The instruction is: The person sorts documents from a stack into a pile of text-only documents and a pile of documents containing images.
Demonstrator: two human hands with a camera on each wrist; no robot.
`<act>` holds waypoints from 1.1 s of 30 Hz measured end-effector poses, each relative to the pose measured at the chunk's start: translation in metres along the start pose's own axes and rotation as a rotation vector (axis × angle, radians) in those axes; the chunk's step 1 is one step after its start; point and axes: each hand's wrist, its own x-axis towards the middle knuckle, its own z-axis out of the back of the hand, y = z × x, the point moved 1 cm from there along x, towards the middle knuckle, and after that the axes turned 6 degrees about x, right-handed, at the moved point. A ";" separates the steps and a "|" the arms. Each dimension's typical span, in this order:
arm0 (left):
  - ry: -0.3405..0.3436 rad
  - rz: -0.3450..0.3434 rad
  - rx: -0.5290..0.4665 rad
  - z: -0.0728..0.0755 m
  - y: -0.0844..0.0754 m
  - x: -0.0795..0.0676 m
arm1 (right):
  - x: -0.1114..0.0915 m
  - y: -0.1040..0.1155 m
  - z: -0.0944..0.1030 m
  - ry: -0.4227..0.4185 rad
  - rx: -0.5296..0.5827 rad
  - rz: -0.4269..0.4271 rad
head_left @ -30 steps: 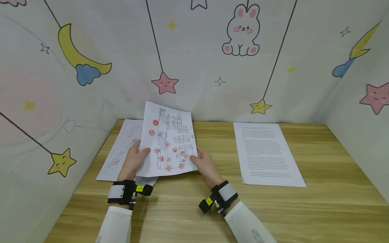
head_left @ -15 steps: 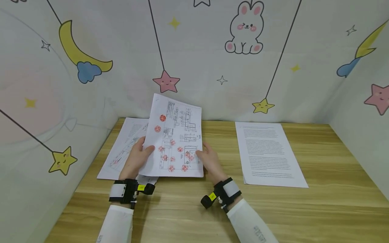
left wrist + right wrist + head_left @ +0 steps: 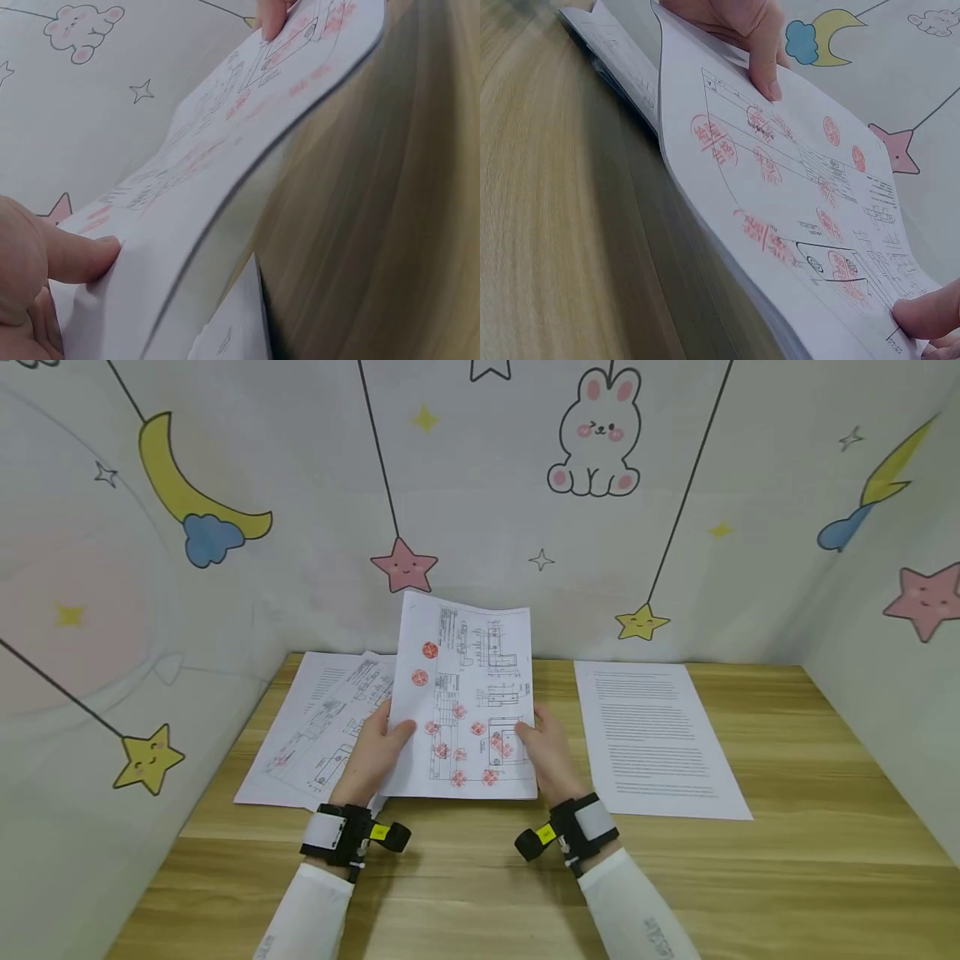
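A stack of paper sheets (image 3: 465, 693), its top page printed with technical drawings and red round stamps, is held up above the table, tilted toward me. My left hand (image 3: 372, 752) grips its left edge, thumb on the front and fingers behind. On the opposite edge my right hand (image 3: 550, 752) pinches it the same way. The right wrist view shows several layers along the lower edge of the stack (image 3: 727, 202). Behind and left of my left hand lie other papers (image 3: 315, 718), with a drawing sheet askew over a text page; the held stack partly covers them.
A separate text-printed stack (image 3: 656, 735) lies flat on the right of the wooden table (image 3: 465, 893). White fabric walls (image 3: 495, 468) with cartoon prints rise at the back and both sides. Each wrist wears a strapped camera (image 3: 390, 837).
The held stack has moved right and a little up, and now stands straighter. Both hands have travelled right with it, uncovering more of the papers on the left.
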 end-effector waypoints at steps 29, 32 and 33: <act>0.085 0.107 0.185 -0.080 -0.001 0.010 | 0.007 -0.016 0.065 -0.056 -0.433 0.114; 0.089 0.093 0.253 -0.083 -0.003 0.013 | 0.008 -0.015 0.069 -0.059 -0.498 0.137; 0.088 0.096 0.286 -0.084 -0.003 0.013 | 0.008 -0.014 0.070 -0.061 -0.529 0.150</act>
